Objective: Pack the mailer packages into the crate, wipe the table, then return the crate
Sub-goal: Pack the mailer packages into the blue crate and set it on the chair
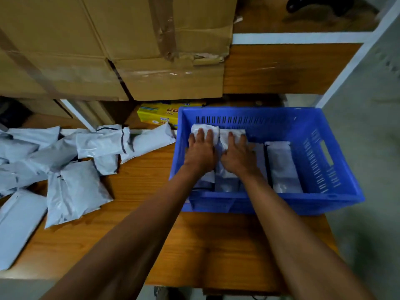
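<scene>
Wooden table (151,187), brown grain, set against shelving; floor grey at right.

Cartons (112,46): large, taped cardboard, stacked behind the table, upper left to centre.

Mailers, loose (65,169): grey-white plastic packages heaped on the table's left part, overlapping one another, well apart from the hands.

Yellow box (159,114): printed, behind the table's far edge, just left of the crate's far corner.

Crate (324,169): blue plastic, slotted walls, handle cut-out on the right side; stands on the table's right part, its right end past the table's edge.

Left hand (201,152): inside the crate at its left end, palm down, fingers straight and slightly spread, pressing on a packed mailer (202,128).

Right hand (237,155): just beside the left, palm down, fingers straight and a little apart, pressing on the next mailer (231,133).

Third mailer (281,165): lying lengthwise in the crate, right of the hands, untouched.
</scene>
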A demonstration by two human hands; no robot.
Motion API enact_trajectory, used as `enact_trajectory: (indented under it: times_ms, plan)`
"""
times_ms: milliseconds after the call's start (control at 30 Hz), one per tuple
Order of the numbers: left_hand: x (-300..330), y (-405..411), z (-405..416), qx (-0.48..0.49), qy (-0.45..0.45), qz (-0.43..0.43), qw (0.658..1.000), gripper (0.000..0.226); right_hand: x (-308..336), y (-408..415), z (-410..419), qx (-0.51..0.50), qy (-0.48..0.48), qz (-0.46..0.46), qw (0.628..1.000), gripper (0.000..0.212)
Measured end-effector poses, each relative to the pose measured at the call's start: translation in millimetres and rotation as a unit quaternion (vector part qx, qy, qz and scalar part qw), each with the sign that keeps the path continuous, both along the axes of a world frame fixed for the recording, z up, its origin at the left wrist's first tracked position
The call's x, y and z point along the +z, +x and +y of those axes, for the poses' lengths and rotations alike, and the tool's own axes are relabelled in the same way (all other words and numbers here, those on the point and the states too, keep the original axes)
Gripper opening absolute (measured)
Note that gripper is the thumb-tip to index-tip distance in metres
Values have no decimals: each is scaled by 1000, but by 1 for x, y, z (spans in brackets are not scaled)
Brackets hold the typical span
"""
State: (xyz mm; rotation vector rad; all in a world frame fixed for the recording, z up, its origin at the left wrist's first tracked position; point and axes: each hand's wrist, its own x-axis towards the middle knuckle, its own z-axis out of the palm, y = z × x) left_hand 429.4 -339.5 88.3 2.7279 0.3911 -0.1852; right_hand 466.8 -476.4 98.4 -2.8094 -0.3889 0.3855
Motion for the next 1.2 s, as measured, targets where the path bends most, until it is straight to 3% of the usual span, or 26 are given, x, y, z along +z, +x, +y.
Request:
enact_trajectory:
  times_ms: [300,433,533,633,767,900,1000,1200]
  plan:
    - [-33,12,8,8,-9,137,991,81,-32,26,13,34,-35,186,981,69]
    - [-44,12,13,-70,14,130,989,80,-33,39,4,104,-61,194,974,78]
    - [-49,9,12,-116,22,195,974,91,-43,44,-1,163,-105,196,961,86]
    - [-56,9,14,-115,39,245,962,94,-57,40,-3,179,-137,200,954,91]
    - [-58,9,15,-119,44,245,961,95,-62,40,0,172,-148,197,954,93]
    - [-44,5,25,-117,41,194,973,100,-40,36,1,162,-117,172,965,85]
    - [-2,-9,21,-86,-2,130,988,80,-6,22,3,148,-67,44,986,62]
    - [83,-82,31,-29,-40,-99,994,53,56,-37,40,99,92,-116,984,34]
